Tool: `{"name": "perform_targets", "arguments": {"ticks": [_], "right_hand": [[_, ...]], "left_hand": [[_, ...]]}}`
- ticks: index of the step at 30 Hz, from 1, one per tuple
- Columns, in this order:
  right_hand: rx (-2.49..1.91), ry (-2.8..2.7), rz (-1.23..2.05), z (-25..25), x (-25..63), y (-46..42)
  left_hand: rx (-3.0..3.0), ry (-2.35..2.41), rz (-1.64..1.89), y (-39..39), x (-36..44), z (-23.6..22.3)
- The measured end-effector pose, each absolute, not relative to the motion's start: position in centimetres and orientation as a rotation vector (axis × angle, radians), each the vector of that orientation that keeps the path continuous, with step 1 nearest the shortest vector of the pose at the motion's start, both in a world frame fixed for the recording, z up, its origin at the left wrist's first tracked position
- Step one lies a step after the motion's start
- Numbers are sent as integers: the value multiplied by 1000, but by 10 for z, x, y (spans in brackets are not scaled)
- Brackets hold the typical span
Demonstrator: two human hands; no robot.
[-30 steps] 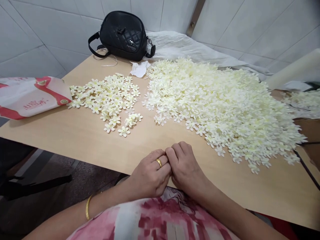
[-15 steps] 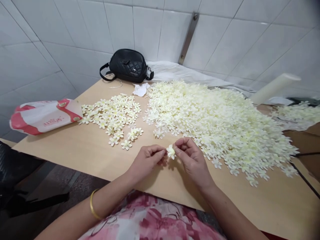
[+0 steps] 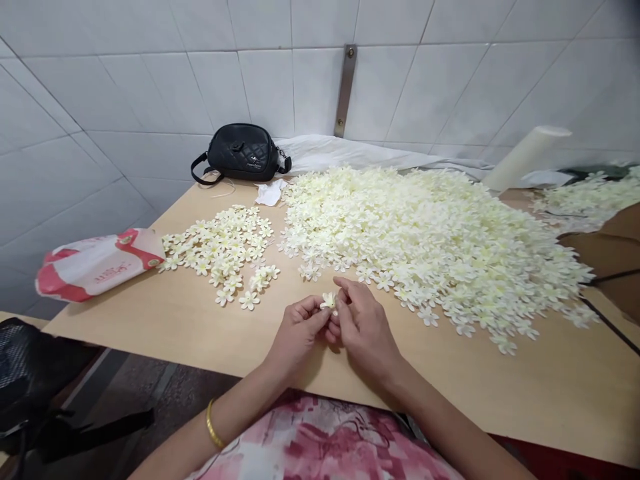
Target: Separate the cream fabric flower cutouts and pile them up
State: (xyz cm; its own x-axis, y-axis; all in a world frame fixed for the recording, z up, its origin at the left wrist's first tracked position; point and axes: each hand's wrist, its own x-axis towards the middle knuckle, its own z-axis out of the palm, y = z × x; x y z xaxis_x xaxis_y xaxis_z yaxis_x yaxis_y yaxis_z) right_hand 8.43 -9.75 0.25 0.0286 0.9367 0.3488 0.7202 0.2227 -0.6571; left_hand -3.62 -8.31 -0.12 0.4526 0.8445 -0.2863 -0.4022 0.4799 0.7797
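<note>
A small cream-white artificial flower (image 3: 329,301) is held between my two hands, just above the near part of the table. My left hand (image 3: 301,331) pinches it from the left with thumb and forefinger. From the other side my right hand (image 3: 364,327) has its fingers closed against the flower's right edge, and they partly cover it. Beyond my hands lies a large heap of the same flowers (image 3: 425,233). A smaller, looser group of flowers (image 3: 233,240) spreads to the left, with a few single ones at its near edge.
A red and white plastic bag (image 3: 103,267) lies at the table's left edge, its mouth touching the small group. At the back sit a black handbag (image 3: 243,153) and a crumpled white paper (image 3: 271,193). A white roll (image 3: 525,160) leans by the tiled wall (image 3: 265,87).
My hands have come closer together, and the flower has tilted between the fingers. My right hand has moved left and in against it. The camera view has shifted slightly.
</note>
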Motion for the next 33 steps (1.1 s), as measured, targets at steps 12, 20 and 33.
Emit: {"name": "perform_targets", "arguments": {"ticks": [12, 20, 33], "right_hand": [[-1455, -1660, 646, 5, 95, -108], [-1305, -2036, 157, -13, 92, -119], [-1275, -1673, 588, 19, 113, -99]], "left_hand": [[858, 849, 827, -82, -30, 1], [895, 896, 942, -79, -21, -4], [1839, 897, 906, -64, -27, 6]]}}
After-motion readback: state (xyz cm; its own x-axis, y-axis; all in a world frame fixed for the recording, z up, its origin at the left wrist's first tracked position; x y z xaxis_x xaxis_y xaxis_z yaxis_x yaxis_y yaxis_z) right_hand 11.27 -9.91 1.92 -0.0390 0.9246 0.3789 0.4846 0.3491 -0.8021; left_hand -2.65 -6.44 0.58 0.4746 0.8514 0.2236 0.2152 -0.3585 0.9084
